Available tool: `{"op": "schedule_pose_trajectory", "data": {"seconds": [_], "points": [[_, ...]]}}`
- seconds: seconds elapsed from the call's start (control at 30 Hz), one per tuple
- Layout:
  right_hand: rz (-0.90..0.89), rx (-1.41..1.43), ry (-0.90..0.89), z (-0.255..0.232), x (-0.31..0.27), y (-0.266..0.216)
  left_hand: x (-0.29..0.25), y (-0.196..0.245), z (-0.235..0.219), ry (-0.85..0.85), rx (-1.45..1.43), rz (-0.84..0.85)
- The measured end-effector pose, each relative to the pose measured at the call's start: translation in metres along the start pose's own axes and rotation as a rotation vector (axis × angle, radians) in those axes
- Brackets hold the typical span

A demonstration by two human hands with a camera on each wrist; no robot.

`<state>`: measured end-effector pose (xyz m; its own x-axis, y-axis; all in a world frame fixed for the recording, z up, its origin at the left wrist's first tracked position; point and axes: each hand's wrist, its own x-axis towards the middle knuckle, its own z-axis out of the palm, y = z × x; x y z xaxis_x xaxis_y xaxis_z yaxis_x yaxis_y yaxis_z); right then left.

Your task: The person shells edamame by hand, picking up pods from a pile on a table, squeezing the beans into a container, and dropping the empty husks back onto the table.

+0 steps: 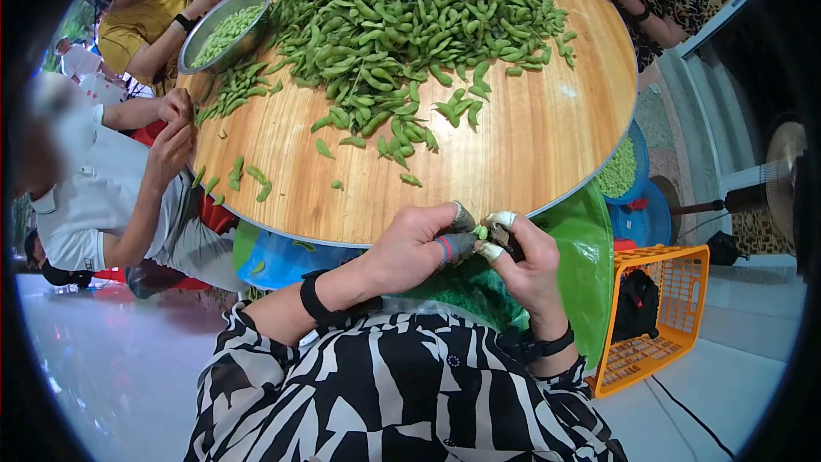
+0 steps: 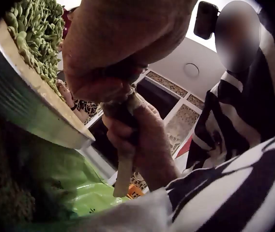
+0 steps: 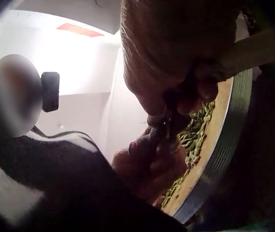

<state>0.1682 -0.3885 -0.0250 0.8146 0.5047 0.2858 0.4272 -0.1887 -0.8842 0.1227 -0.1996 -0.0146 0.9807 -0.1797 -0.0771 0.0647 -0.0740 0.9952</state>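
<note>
Past the near table edge, my left hand (image 1: 404,244) and right hand (image 1: 532,258) meet fingertip to fingertip. Between them shows a small green edamame pod (image 1: 481,232), pinched from both sides. Dark grey coverings wrap the left thumb and forefinger; white ones cover right fingertips. A dark scrap (image 1: 511,245) lies against the right fingers. In the left wrist view the left hand (image 2: 123,48) hides most of the pod. The right wrist view is dark, with the right hand (image 3: 176,58) above the left. A large heap of edamame pods (image 1: 402,26) covers the far tabletop.
The round wooden table (image 1: 530,154) carries scattered pods. A metal bowl (image 1: 190,58) of shelled beans stands at its left edge. People sit left and far right. Green plastic sheeting (image 1: 577,248) hangs below the table; an orange crate (image 1: 684,325) and blue basins (image 1: 646,214) stand right.
</note>
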Motion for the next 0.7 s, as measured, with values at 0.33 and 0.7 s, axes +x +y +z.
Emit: {"op": "schedule_pose_trajectory", "data": {"seconds": [0.33,0.7], "points": [[-0.039,-0.1,-0.247,-0.016,-0.003,0.007,-0.01,-0.004,0.001,-0.197,0.266,0.162],[-0.105,-0.275,-0.593,-0.021,-0.015,0.027,-0.122,0.052,-0.109,-0.209,1.287,-0.634]]}}
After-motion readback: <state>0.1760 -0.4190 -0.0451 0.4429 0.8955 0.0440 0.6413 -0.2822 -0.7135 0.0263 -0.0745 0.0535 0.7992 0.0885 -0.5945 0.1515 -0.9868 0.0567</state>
